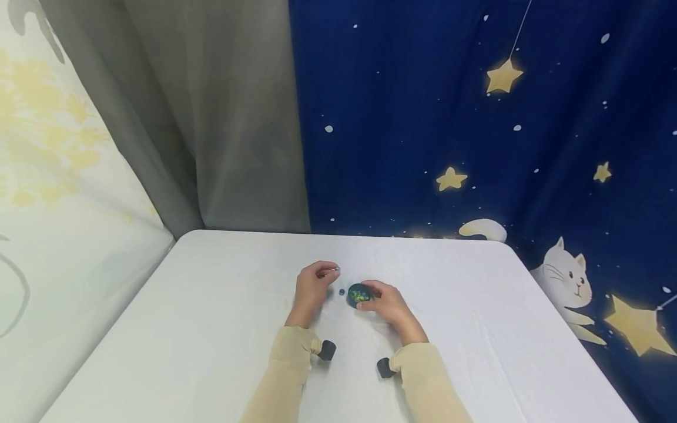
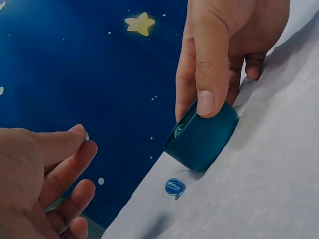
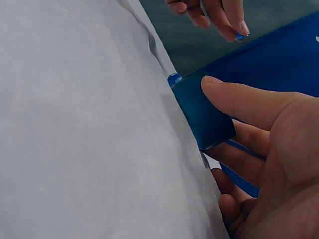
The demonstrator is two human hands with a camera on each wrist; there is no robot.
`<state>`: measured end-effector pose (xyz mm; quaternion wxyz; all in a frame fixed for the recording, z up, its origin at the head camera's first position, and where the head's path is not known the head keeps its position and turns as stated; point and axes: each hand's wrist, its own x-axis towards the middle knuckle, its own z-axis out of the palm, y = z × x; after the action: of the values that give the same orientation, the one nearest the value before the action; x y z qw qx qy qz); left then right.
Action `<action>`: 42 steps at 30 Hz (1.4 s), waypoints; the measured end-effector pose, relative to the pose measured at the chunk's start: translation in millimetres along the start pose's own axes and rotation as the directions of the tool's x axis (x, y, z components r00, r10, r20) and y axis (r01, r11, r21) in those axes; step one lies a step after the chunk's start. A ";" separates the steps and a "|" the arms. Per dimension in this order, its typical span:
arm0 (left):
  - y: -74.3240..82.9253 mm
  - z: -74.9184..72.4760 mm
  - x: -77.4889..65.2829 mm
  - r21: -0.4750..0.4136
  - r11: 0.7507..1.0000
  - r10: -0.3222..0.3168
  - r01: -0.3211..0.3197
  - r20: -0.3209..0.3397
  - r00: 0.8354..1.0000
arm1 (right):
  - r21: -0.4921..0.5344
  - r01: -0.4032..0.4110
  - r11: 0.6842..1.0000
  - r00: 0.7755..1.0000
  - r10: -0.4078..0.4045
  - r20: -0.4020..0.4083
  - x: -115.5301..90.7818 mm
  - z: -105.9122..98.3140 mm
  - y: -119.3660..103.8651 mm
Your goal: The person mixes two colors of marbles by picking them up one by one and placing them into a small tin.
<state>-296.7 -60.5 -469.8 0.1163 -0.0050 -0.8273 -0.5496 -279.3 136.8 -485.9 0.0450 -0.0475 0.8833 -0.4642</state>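
My left hand (image 1: 312,288) pinches a small glass marble (image 3: 241,36) between thumb and finger, above the table and left of a teal round container (image 2: 209,142). Only a sliver of that marble shows in the left wrist view. With thumb and fingers on opposite sides, my right hand (image 1: 388,302) holds the container near the tabletop. Its open top shows green and yellow glints in the head view, and a greenish marble (image 2: 180,130) sits inside the rim. A loose blue marble (image 2: 174,187) lies on the table beside the container, between both hands.
A white cloth covers the table (image 1: 211,352). Behind it hang a grey curtain (image 1: 248,117) and a dark blue curtain (image 1: 391,117) with stars and a cat. Black wrist devices (image 1: 327,351) sit at the beige sleeves (image 1: 288,364).
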 end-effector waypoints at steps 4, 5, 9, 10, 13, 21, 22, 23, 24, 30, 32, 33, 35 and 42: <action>3.6 -0.2 -0.7 -0.011 1.000 0.000 0.001 0.024 1.000 | -0.002 0.001 1.000 1.000 -0.001 0.002 -0.9 -0.9 -0.2; 4.4 -0.1 -1.0 -0.011 1.000 0.001 -0.001 0.029 1.000 | 0.000 -0.002 1.000 1.000 0.002 0.002 -1.2 -1.1 -0.3; 6.7 0.9 -2.3 0.014 1.000 0.013 -0.014 0.036 0.999 | 0.001 -0.012 1.000 1.000 0.012 0.005 -2.6 -1.6 -0.8; 7.4 1.3 -2.7 0.019 1.000 0.022 -0.023 0.034 0.999 | 0.002 -0.014 1.000 1.000 0.014 0.006 -2.9 -1.6 -0.9; 8.5 2.7 -3.4 0.028 0.999 0.044 -0.045 0.030 0.999 | 0.000 -0.012 1.000 1.000 0.012 0.009 -3.5 -1.7 -1.4; 9.5 5.7 -4.9 -0.003 0.995 0.098 -0.098 0.012 0.995 | 0.001 -0.013 1.000 1.000 0.013 0.009 -4.1 -1.8 -2.0; 9.5 6.1 -5.1 -0.011 0.995 0.100 -0.100 0.011 0.995 | 0.000 -0.013 1.000 1.000 0.013 0.009 -4.0 -1.7 -2.0; 9.6 6.5 -5.2 -0.017 0.995 0.103 -0.103 0.012 0.995 | 0.000 -0.014 1.000 1.000 0.014 0.009 -3.9 -1.7 -2.0; 9.7 6.9 -5.2 -0.021 0.994 0.104 -0.104 0.014 0.994 | 0.000 -0.015 1.000 1.000 0.015 0.009 -3.8 -1.6 -2.1; 12.5 9.4 -5.7 -0.029 0.993 0.113 -0.112 0.027 0.993 | -0.005 -0.008 1.000 1.000 0.008 0.005 -2.4 -1.4 -1.9; 14.0 9.7 -6.4 -0.027 0.993 0.111 -0.111 0.028 0.993 | -0.005 -0.003 1.000 1.000 0.003 0.005 -2.1 -1.4 -1.7; 14.7 9.7 -6.7 -0.027 0.994 0.109 -0.108 0.029 0.994 | -0.004 -0.004 1.000 1.000 0.004 0.006 -2.0 -1.5 -1.8; 16.0 9.5 -7.2 -0.028 0.994 0.109 -0.108 0.032 0.994 | -0.007 0.000 1.000 1.000 0.000 0.006 -1.5 -1.2 -1.1; 17.3 9.4 -7.9 -0.022 0.992 0.124 -0.123 0.049 0.991 | -0.010 0.007 1.000 1.000 -0.007 0.010 -2.1 -1.3 -3.1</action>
<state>-288.5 -44.1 -459.1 0.1292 -0.0710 -0.8228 -0.5489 -277.3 136.4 -482.5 0.0478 -0.0531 0.8853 -0.4596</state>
